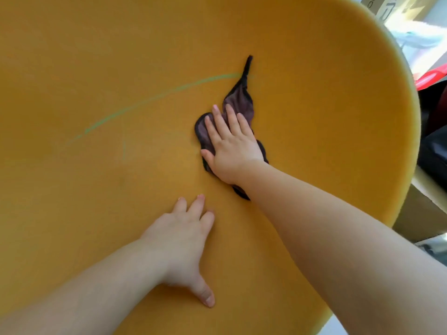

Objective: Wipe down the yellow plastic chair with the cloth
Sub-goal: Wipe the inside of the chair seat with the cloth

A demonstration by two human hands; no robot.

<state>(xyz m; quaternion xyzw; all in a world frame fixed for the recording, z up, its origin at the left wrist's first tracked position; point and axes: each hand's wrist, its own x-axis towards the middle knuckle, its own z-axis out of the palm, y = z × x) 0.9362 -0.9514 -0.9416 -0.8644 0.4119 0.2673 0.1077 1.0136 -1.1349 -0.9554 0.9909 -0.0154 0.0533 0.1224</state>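
Right hand, fingers flat, presses the cloth mid-frame to wipe; flat left hand steadies the yellow chair.

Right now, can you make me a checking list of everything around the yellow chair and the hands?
Surface: yellow chair fills the view; a faint green line curves across it.
Job's things: dark cloth lies crumpled on the chair.
Clutter: nothing seen.
Hands: right hand presses flat on the cloth; left hand rests flat on bare chair, apart from the cloth.
Cables: nothing seen.
Surroundings: cardboard box, red object and dark object beyond the chair's right edge.
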